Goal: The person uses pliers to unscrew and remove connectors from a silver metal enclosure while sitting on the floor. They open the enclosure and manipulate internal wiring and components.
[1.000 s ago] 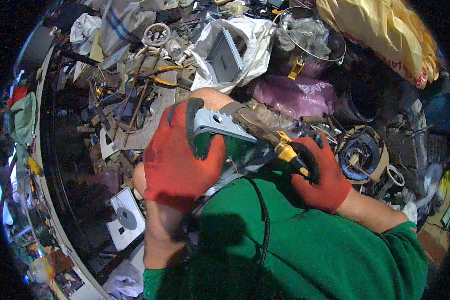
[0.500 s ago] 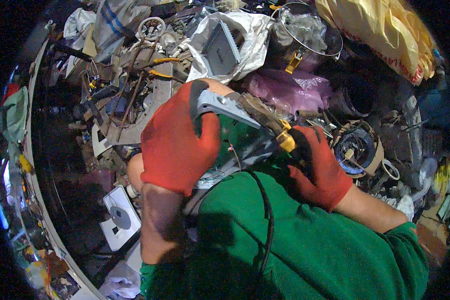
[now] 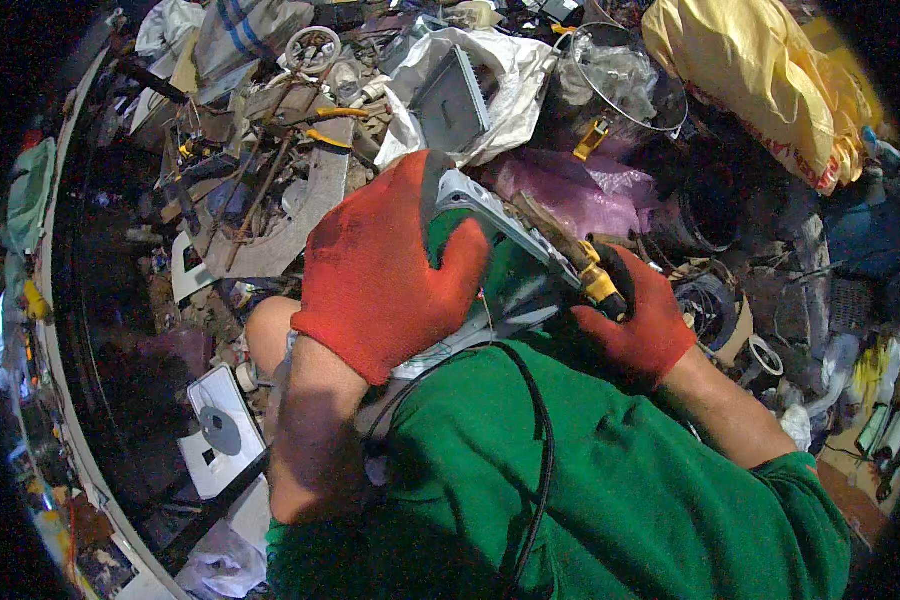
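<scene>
Bending over the lap, the person wears a green shirt point(image 3: 610, 470) with a black cord point(image 3: 542, 430) running down over it. The left forearm comes up from the lower edge almost upright; the right slants in from the lower right. The gloved left hand point(image 3: 390, 270) pinches one end of a grey casing point(image 3: 507, 226) between thumb and fingers, though most fingertips are hidden. The casing sits above the lap, between the two hands, tilted down toward the right. It looks like metal: likely stiff, of moderate weight, its smooth faces perhaps slippery and its rim hard on bare skin. The end with the hole and the raised rim seem the surest places to hold; the thin wires point(image 3: 485, 300) near its lower side look fragile and make a poor grip. The gloved right hand point(image 3: 645, 318) is curled round a yellow tool point(image 3: 598, 282), which lies along the casing's far edge; whether they touch, I cannot tell. Farther off are a purple bag point(image 3: 585, 190) and a white sack point(image 3: 522, 80).
</scene>
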Motion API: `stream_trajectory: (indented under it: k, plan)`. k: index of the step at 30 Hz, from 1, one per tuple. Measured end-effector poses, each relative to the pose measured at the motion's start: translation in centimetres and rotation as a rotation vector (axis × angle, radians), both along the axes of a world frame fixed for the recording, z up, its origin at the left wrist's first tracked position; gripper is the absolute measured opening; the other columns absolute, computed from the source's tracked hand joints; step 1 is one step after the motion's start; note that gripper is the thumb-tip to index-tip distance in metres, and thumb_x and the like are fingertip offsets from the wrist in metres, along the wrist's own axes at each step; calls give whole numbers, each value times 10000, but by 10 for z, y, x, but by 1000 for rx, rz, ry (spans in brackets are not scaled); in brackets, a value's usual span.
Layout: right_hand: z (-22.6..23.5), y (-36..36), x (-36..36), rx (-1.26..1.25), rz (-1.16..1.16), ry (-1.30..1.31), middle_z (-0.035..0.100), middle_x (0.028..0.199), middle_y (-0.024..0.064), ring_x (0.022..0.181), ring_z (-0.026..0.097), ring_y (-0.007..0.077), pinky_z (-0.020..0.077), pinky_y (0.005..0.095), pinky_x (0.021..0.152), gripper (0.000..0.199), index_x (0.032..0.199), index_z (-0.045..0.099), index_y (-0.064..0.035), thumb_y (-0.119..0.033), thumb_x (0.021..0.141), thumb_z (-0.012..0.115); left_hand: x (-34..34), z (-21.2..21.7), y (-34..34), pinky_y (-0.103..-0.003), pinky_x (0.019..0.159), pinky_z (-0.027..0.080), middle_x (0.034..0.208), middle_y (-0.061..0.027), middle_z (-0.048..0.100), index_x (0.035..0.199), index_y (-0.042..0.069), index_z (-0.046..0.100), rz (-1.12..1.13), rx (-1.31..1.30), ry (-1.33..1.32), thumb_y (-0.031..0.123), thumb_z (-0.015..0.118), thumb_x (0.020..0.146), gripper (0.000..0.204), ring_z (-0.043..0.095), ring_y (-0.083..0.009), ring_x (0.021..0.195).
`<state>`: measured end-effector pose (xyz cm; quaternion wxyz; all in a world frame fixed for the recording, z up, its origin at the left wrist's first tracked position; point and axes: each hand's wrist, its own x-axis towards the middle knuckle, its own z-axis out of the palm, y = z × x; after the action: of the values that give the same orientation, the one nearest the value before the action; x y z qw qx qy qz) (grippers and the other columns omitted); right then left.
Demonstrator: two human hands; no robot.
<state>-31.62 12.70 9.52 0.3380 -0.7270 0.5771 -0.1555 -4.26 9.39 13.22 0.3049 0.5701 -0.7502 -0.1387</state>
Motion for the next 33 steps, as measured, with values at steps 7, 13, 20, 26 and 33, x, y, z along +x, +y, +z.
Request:
stream_trajectory:
  k: [7, 13, 20, 26, 33]
  plan:
    - [3, -8, -2, -10, 75, -36, 648, 1192, 196, 1109, 632, 275, 479, 373, 966, 828, 1325, 499, 25, -261, 651, 886, -15, 16, 0, -453, 697, 537, 946, -165, 688, 1015, 74, 646, 146, 190, -36, 471, 700, 813, 449, 676, -378, 838]
    - [0, -15, -9, -64, 127, -37, 639, 1193, 200, 1102, 631, 304, 483, 389, 968, 843, 1320, 500, 12, -303, 641, 888, -18, 13, -1, -421, 656, 533, 837, -134, 698, 984, 113, 667, 168, 141, 29, 447, 700, 829, 370, 687, -346, 769]
    - [-21, -25, -23, -45, 191, -122, 622, 1207, 219, 1123, 614, 375, 487, 427, 978, 862, 1328, 486, -4, -385, 657, 871, -27, 24, 0, -392, 737, 539, 890, -181, 708, 1008, 57, 677, 186, 209, 4, 385, 700, 872, 356, 702, -355, 827]
    - [-21, -22, -23, -19, 148, -51, 613, 1209, 237, 1120, 614, 383, 489, 426, 977, 855, 1328, 481, 4, -374, 662, 861, -31, 18, -2, -431, 671, 537, 848, -157, 697, 1012, 82, 640, 202, 154, -44, 468, 689, 839, 426, 689, -360, 781]
    - [-12, -14, -26, -35, 111, 31, 614, 1206, 242, 1113, 607, 409, 498, 438, 964, 808, 1327, 478, 0, -322, 677, 835, -32, 14, -6, -474, 639, 542, 826, -187, 685, 971, 62, 612, 163, 159, -141, 512, 673, 829, 475, 685, -389, 756]
